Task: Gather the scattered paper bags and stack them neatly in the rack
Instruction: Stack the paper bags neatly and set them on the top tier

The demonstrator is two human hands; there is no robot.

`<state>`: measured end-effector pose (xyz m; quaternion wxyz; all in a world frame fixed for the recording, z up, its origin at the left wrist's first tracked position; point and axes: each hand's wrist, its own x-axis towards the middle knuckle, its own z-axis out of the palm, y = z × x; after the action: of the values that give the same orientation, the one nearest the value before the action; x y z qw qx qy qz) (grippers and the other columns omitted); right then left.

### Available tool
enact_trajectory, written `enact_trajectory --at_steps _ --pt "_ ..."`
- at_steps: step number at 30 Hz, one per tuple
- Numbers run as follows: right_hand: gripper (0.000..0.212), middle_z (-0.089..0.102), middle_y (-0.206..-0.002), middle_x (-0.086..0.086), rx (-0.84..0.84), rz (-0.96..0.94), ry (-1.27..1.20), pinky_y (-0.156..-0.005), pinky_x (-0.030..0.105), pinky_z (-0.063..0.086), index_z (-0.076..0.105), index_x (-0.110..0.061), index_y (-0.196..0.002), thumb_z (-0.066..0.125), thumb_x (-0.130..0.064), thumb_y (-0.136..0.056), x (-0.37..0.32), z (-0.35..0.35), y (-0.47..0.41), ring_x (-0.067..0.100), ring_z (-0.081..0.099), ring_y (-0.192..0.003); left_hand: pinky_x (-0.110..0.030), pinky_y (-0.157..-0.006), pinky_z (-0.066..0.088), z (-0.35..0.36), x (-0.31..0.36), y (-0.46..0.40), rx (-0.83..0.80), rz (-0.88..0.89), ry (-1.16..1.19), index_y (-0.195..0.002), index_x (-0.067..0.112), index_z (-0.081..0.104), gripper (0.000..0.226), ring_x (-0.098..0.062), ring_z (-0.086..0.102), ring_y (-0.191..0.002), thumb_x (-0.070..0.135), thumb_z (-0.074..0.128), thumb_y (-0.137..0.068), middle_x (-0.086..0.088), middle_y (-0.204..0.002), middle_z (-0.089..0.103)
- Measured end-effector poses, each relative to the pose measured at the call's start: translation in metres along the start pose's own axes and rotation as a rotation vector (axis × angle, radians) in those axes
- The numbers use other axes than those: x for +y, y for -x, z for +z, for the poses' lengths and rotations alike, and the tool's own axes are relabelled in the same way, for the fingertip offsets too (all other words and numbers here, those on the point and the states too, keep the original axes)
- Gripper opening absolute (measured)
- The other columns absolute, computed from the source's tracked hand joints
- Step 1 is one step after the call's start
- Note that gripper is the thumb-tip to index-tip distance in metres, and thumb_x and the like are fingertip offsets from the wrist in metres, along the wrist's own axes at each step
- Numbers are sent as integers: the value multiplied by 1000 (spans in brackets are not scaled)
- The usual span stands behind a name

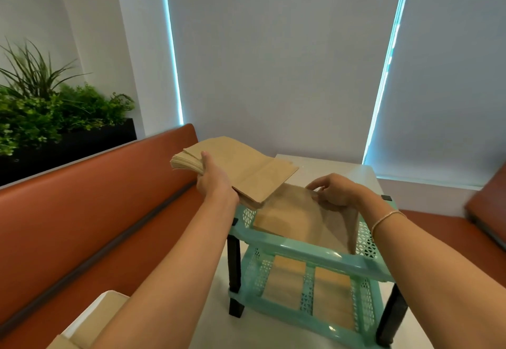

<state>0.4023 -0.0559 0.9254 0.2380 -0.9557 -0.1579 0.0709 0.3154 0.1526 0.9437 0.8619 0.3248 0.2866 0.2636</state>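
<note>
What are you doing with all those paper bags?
A person is putting brown paper bags into a green rack on a table. The left hand grips a thick stack of bags above the rack. The right hand pinches a bag lying on the top shelf. More bags lie on the lower shelf.

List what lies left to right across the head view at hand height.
Plants → bench → left hand → bag stack → right hand → bracelet

Matt brown paper bags (241, 165); glossy teal rack (309, 252), seemingly plastic.
</note>
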Motion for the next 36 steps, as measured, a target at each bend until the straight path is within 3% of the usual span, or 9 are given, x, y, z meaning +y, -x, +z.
enact_trajectory --at_steps 5,10,14,17,20,26,31,36 --pt "34 58 -126 7 -78 1 132 -85 21 35 63 -20 -123 55 -12 -91 -1 12 -18 15 49 -99 -32 -63 54 16 5 -16 -33 -40 -39 -117 13 57 51 -22 66 -77 53 57 -86 -4 -101 67" --pt "35 55 -131 4 -129 60 241 -95 23 38 61 -23 -125 57 -15 -91 4 32 -24 21 52 -116 -30 -59 53 28 11 -35 -85 -107 -69 -122 14 56 51 -23 64 -76 52 56 -88 -4 -99 65" --pt "31 58 -124 3 -144 85 242 -92 24 42 65 -20 -116 58 -8 -88 4 39 -28 15 52 -101 -31 -61 53 35 12 -48 -98 -134 -96 -117 15 57 48 -22 63 -74 52 56 -88 -2 -90 64" --pt "33 59 -125 4 -149 92 309 -95 26 44 66 -21 -113 58 -5 -85 -1 45 -32 19 55 -111 -34 -68 54 41 11 -59 -105 -153 -90 -116 16 57 45 -23 63 -75 51 56 -88 -3 -93 64" --pt "35 60 -124 4 -139 100 318 -95 26 44 67 -22 -113 55 -4 -86 -4 50 -36 20 55 -112 -32 -63 53 46 7 -67 -132 -177 -93 -110 16 56 39 -21 62 -69 50 55 -89 -2 -85 63" --pt "26 61 -121 -1 -162 123 240 -91 27 43 66 -28 -111 63 -34 -86 -11 58 -46 18 54 -109 -36 -70 55 51 -3 -82 -149 -212 -151 -107 17 54 41 -26 64 -79 53 55 -88 -6 -99 64" --pt "28 58 -111 -2 -201 118 190 -83 24 41 63 -30 -109 66 -40 -83 -13 61 -50 15 52 -99 -37 -70 55 52 -5 -86 -151 -231 -159 -115 15 53 49 -27 64 -80 54 56 -86 -7 -103 64" --pt "41 52 -131 0 -239 105 164 -100 34 40 58 -33 -119 66 -47 -81 -12 59 -52 22 48 -119 -40 -77 54 57 -7 -89 -153 -225 -171 -106 19 52 39 -26 64 -80 53 55 -87 -4 -95 64"
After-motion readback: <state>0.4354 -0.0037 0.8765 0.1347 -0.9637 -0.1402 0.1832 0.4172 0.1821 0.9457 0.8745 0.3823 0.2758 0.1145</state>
